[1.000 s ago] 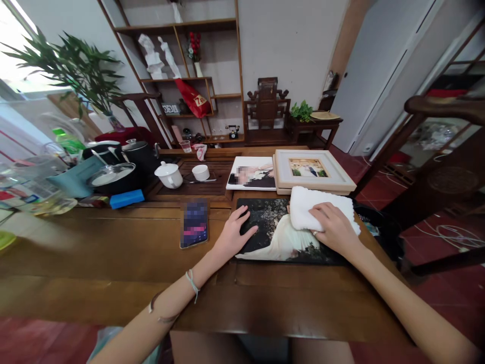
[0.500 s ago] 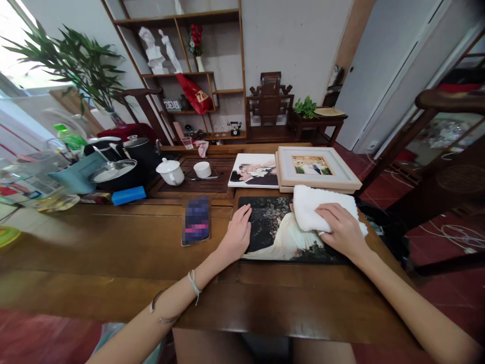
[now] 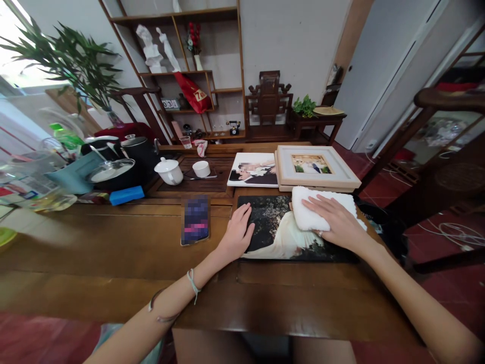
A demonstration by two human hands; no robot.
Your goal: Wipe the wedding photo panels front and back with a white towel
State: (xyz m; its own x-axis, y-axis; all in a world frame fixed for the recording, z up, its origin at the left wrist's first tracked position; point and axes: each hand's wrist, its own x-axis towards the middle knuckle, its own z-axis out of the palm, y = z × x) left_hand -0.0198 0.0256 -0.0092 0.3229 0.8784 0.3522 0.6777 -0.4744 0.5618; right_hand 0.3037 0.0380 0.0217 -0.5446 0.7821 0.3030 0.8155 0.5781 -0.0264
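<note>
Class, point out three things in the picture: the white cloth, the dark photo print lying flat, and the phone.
white cloth [image 3: 307, 211], head view, bare folded part left of the hand
dark photo print [image 3: 267, 222], head view, dark upper-left area
phone [image 3: 195, 220], head view, screen centre

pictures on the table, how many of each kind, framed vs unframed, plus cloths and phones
framed pictures: 1, the light-framed photo
unframed photo prints: 2, the dark print under the left hand, and the print behind it
white cloths: 1, cloth under the right hand
phones: 1, phone
total: 5
</note>
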